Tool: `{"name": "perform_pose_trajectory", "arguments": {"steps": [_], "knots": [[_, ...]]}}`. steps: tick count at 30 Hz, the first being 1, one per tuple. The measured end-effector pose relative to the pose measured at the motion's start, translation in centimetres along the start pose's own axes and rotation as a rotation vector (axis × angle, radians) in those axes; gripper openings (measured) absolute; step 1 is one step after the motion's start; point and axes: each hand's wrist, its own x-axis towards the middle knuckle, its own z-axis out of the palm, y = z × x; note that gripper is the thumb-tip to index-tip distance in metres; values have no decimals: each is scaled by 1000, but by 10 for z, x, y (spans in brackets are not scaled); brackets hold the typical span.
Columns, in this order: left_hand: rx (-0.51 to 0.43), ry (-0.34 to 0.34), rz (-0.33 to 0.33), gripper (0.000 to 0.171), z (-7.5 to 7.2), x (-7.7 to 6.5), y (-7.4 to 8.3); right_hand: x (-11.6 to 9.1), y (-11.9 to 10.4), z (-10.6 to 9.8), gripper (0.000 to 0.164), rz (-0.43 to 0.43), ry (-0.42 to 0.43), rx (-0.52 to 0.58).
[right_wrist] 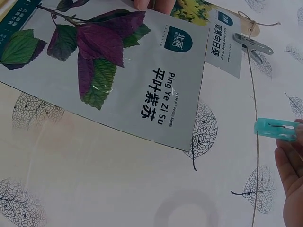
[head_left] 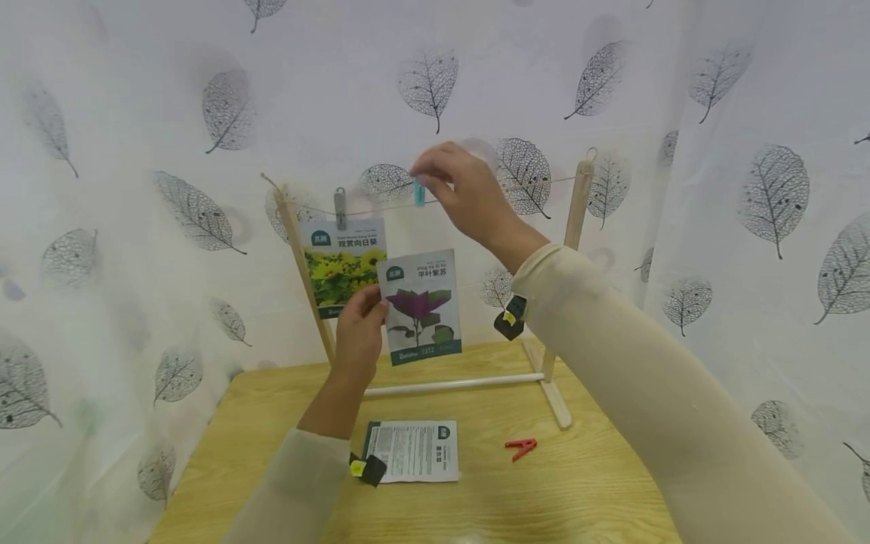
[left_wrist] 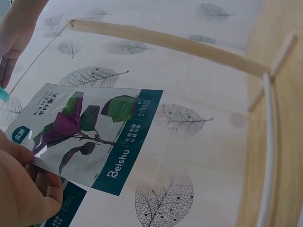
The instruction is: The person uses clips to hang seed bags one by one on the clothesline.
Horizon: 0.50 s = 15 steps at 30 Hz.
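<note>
My left hand pinches the left edge of a seed packet printed with a purple-leaved plant, held upright below the string. At the string, my right hand pinches a turquoise clothespin, whose tip is at the cord. The packet's top edge is apart from the clothespin. Left of them, a sunflower seed packet hangs from the string by a grey clothespin; the held packet and left hand partly cover it.
The string runs between two wooden posts, with a white rod low between them. On the wooden table lie another seed packet, text side up, and a red clothespin. A leaf-patterned curtain hangs behind.
</note>
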Motion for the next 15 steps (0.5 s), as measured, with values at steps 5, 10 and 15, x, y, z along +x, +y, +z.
{"name": "perform_pose_trajectory", "arguments": {"steps": [5,10,15], "knots": [[-12,8,0,30,2,3,0,0,1,1,19,11,-15,13],[-16,16,6,30,3,6,0,0,3,4,18,19,-27,21],[-9,28,11,30,4,9,3,-1,4,7,17,18,-32,4]]}}
